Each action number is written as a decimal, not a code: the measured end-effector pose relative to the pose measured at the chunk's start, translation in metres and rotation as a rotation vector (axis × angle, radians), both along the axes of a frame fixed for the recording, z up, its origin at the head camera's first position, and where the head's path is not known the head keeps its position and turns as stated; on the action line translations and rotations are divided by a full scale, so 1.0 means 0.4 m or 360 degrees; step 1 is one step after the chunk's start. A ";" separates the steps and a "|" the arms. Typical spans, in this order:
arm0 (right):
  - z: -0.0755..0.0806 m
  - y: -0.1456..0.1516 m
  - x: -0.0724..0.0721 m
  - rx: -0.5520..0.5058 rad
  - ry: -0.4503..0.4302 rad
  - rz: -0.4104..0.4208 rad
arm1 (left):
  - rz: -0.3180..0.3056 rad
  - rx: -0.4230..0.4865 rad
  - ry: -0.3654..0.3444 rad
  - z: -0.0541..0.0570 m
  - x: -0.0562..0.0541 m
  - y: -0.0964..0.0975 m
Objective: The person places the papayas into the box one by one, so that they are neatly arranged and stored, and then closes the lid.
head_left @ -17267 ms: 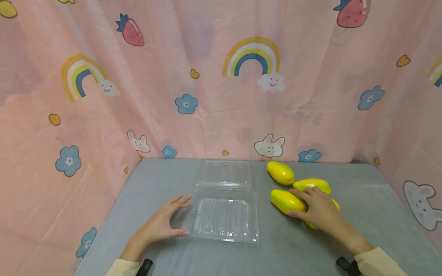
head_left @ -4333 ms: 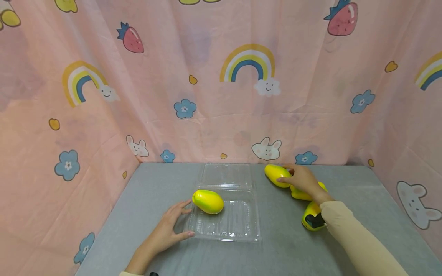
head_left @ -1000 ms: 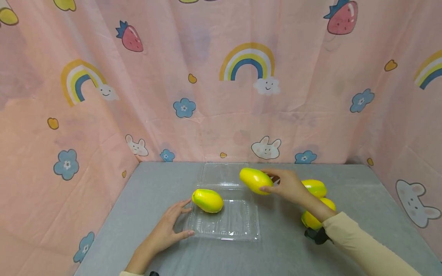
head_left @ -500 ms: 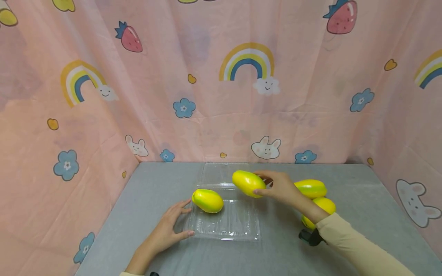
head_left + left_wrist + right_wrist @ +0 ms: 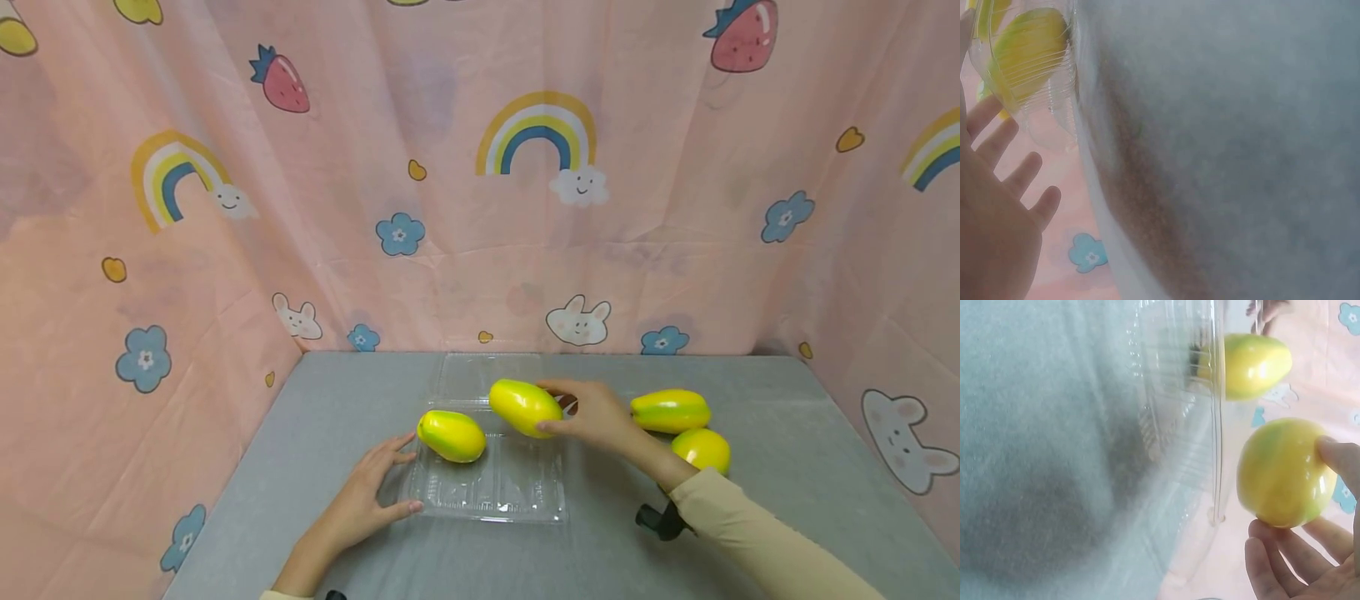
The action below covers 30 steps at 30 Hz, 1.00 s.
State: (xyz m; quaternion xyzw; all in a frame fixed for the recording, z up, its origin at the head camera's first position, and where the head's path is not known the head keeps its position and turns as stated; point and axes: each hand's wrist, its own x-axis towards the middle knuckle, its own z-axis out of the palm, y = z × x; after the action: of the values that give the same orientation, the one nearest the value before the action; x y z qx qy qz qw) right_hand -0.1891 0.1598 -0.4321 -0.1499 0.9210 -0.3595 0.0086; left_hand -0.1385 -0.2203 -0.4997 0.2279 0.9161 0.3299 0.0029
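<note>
A clear plastic clamshell box [image 5: 517, 510] lies on the table, its lid [image 5: 465, 375] folded back toward the curtain. In the box's left part rests one yellow-green papaya [image 5: 452, 437], stem end to the upper left. My right hand [image 5: 596, 417] grips a second papaya [image 5: 519, 407] between thumb and fingers, over the box's back right part. The right wrist view shows that held papaya [image 5: 1285, 472] above the rim of the box. My left hand [image 5: 360, 496] is spread at the box's left side, with fingertips and thumb right at its edge.
Two more papayas lie on the grey table [image 5: 622, 550] at the right: one farther back [image 5: 671, 410], and a nearer one [image 5: 702, 450] partly behind my right forearm. A pink printed curtain [image 5: 345, 275] encloses the table at the back and sides.
One papaya has come into the box, which held none at first. My right hand has lifted another from the back right and carried it left over the box. The left hand stays put.
</note>
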 end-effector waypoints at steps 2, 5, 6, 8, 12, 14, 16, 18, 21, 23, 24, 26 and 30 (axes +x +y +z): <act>-0.007 -0.003 0.000 -0.0030 0.0012 0.0034 | 0.0000 -0.0004 -0.0002 -0.001 0.000 0.000; -0.014 -0.009 -0.001 -0.0071 0.0003 0.0063 | 0.0009 -0.0011 -0.0014 -0.002 0.000 0.001; -0.016 -0.010 -0.001 -0.0076 0.0003 0.0072 | 0.0013 -0.0013 -0.0019 -0.002 0.000 0.001; -0.017 -0.013 0.001 -0.0080 0.0001 0.0084 | 0.0021 -0.0014 -0.0027 -0.002 0.000 0.001; -0.022 -0.015 0.007 -0.0071 0.0000 0.0095 | 0.0022 -0.0005 -0.0015 -0.001 -0.001 0.002; -0.027 -0.016 0.009 -0.0055 0.0015 0.0107 | 0.0018 -0.0001 -0.0003 -0.002 -0.001 0.002; -0.034 -0.016 0.010 -0.0041 0.0041 0.0120 | 0.0014 -0.0003 0.0006 -0.002 -0.001 0.002; -0.039 -0.018 0.011 -0.0034 0.0059 0.0126 | 0.0013 -0.0004 0.0011 -0.003 -0.001 0.001; -0.044 -0.022 0.013 -0.0043 0.0057 0.0122 | 0.0012 -0.0005 0.0019 -0.003 -0.001 0.001; -0.047 -0.024 0.014 -0.0047 0.0052 0.0115 | 0.0010 -0.0001 0.0025 -0.003 -0.001 0.001; -0.048 -0.024 0.015 -0.0047 0.0053 0.0114 | 0.0009 -0.0001 0.0029 -0.002 -0.001 0.001; -0.052 -0.024 0.018 -0.0051 0.0069 0.0118 | 0.0009 -0.0001 0.0036 -0.002 0.000 0.000; -0.059 -0.024 0.021 -0.0041 0.0131 0.0128 | 0.0005 -0.0001 0.0039 -0.002 0.000 0.000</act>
State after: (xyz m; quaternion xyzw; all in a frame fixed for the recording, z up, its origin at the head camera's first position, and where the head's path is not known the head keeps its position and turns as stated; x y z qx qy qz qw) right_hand -0.1806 0.1502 -0.4557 -0.2014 0.9091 -0.3644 -0.0167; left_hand -0.1387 -0.2201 -0.5004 0.2304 0.9165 0.3268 -0.0089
